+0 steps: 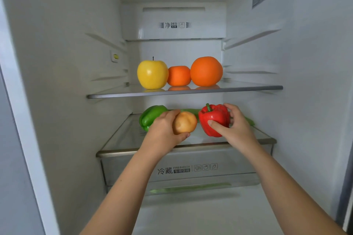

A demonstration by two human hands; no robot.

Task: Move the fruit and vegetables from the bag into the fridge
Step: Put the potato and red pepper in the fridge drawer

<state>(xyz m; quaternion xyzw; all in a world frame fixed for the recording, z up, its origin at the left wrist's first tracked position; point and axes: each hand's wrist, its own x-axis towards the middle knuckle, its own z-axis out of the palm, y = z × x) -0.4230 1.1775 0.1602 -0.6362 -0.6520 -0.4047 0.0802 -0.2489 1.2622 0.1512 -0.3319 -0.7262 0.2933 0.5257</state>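
Note:
Both my arms reach into the open fridge over its lower glass shelf (122, 139). My left hand (164, 129) grips a tan potato (185, 122) just above that shelf. My right hand (235, 124) holds a red bell pepper (213, 118), thumb on its front and fingers curled over its top right. A green bell pepper (150, 115) lies behind my left hand, partly hidden by it. A long green vegetable (250, 121) lies at the back, mostly hidden behind the pepper and my right hand. The bag is out of view.
The upper glass shelf (248, 88) bears a yellow apple (152, 74), a small orange (179, 75) and a large orange (206, 71). Below the lower shelf sits a clear crisper drawer (229, 164). White fridge walls close in on both sides.

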